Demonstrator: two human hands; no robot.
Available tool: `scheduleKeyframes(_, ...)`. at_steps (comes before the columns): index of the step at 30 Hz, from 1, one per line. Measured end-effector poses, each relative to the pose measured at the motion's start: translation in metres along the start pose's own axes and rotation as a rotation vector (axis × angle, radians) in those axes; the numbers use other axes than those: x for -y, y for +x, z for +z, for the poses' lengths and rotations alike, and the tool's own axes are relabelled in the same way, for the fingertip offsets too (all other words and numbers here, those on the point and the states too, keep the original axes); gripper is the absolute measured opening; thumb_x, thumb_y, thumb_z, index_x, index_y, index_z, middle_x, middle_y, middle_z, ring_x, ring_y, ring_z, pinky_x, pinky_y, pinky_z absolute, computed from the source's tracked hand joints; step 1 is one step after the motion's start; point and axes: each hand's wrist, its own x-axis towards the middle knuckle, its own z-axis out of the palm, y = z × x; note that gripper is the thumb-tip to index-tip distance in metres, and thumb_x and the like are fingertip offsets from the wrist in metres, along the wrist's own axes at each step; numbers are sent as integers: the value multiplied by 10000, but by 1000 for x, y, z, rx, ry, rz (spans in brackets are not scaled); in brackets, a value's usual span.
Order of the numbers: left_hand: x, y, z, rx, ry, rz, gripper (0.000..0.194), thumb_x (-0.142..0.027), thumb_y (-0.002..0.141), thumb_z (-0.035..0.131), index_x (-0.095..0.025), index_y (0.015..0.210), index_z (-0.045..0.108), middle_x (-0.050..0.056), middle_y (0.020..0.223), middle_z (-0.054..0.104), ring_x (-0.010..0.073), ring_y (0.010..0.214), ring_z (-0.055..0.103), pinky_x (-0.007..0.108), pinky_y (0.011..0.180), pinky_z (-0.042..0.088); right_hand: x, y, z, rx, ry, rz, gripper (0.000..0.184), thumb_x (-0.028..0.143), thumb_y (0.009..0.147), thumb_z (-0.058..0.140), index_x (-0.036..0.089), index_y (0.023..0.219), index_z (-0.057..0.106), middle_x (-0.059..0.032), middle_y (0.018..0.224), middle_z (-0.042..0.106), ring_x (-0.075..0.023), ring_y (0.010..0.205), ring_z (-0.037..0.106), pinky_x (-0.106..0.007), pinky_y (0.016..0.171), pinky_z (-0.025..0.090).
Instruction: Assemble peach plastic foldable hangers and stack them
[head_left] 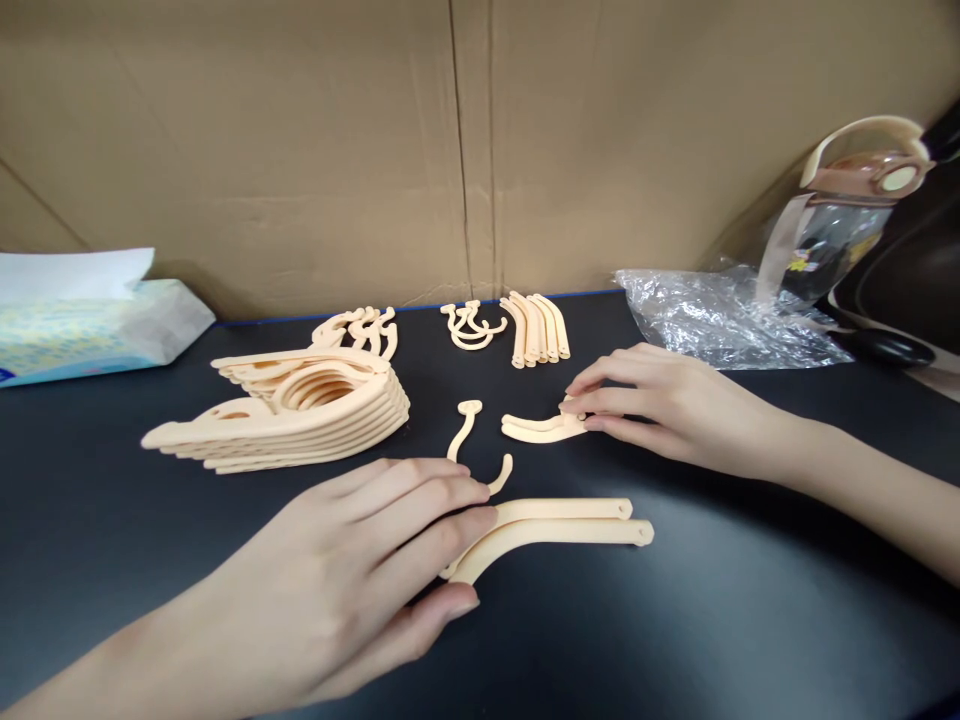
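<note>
The right grip (675, 400) was pinched on a small cream plastic piece with curved arms (541, 433), fingertips at its right end — probably so that the arms stayed free, pointing left. The left grip (352, 570) lay over the left ends of two long cream plastic bars, bent at one end (562, 530), their holed ends running out to the right beyond the fingers; the spread hand seemed to be steadying the pair, though whether thumb and fingers were clamped on them I couldn't tell.

Just beyond the left fingertips, partly hidden by them, lay a thin cream plastic hook with a flat head (470, 407). Farther out, like sat with like, presumably for easy picking: a neat stack of cream plastic frames with rounded openings (367, 435) on the left, a cluster of curved cream plastic pieces (389, 340) behind it, then nested cream hooks (470, 345) and a row of cream bars (534, 330) — all on the black bench (750, 600). A crumpled clear plastic bag (735, 320) lay beyond the right wrist.
</note>
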Motion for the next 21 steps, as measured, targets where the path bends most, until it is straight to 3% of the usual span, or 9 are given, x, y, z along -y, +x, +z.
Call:
scheduleKeyframes(5, -1, -6, 6, -4, -22, -45, 303, -256, 1057, 419, -146, 1227, 645, 57, 1197, 713, 172, 1136, 624, 282, 1090, 427, -5, 0, 2, 16, 33, 33, 318, 302, 1055, 425, 215, 1156, 714, -71, 1157, 695, -206, 960, 633, -370, 844, 480)
scheduleKeyframes(13, 0, -5, 7, -2, -26, -46, 291, -255, 1047, 433, -152, 1207, 653, 63, 1167, 726, 177, 1097, 652, 288, 1047, 484, -3, 0, 1, -25, -9, 13, 325, 297, 1050, 430, 216, 1241, 680, -81, 1143, 693, -200, 925, 625, -368, 828, 478)
scheduleKeyframes(21, 0, -7, 7, -3, -20, -42, 296, -256, 1055, 430, -138, 1218, 646, 65, 1187, 714, 180, 1120, 629, 287, 1080, 433, 13, 0, -4, -105, -85, -83, 260, 252, 1032, 473, 162, 1115, 702, -100, 1123, 708, -209, 925, 637, -366, 813, 481)
